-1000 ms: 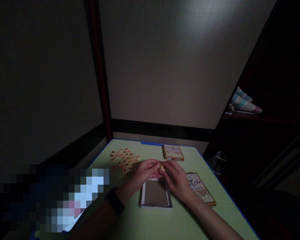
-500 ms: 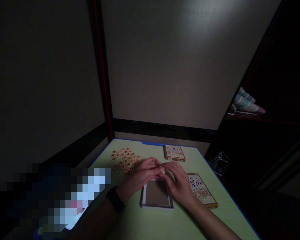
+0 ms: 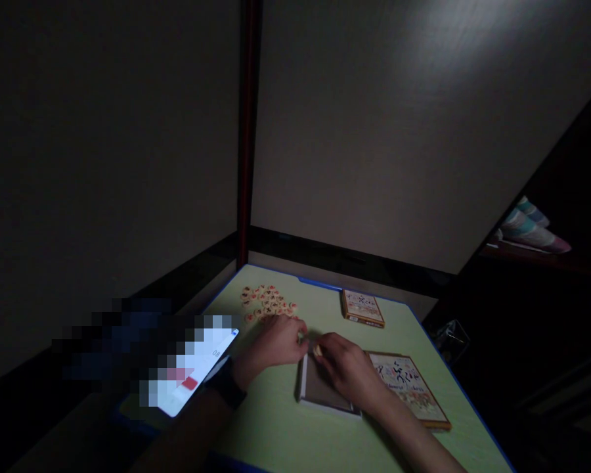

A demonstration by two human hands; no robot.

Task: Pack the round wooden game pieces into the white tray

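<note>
Over the far end of an open shallow box point(image 3: 320, 384), my right hand point(image 3: 347, 364) pinches a pale round xiangqi piece point(image 3: 318, 350) between thumb and fingers. My left hand point(image 3: 278, 343), with a dark watch on its wrist, is curled at the near edge of a group of loose xiangqi pieces point(image 3: 268, 301). Its fingers are closed; what they hold, if anything, is hard to make out. The loose pieces are round and pale with red and dark characters, and my left hand covers some of them. A patterned box lid point(image 3: 408, 387) lies beside my right forearm.
A smaller patterned box point(image 3: 363, 307) lies near the back edge of the green table point(image 3: 270, 427). At the left edge is a lit phone point(image 3: 201, 368), partly pixelated. Walls stand behind the table, and striped cloth point(image 3: 529, 226) rests on a shelf at right.
My hands, together over the box before, are now apart. The left has moved toward the loose pieces; the right stays over the box with a piece. The camera view has turned left.
</note>
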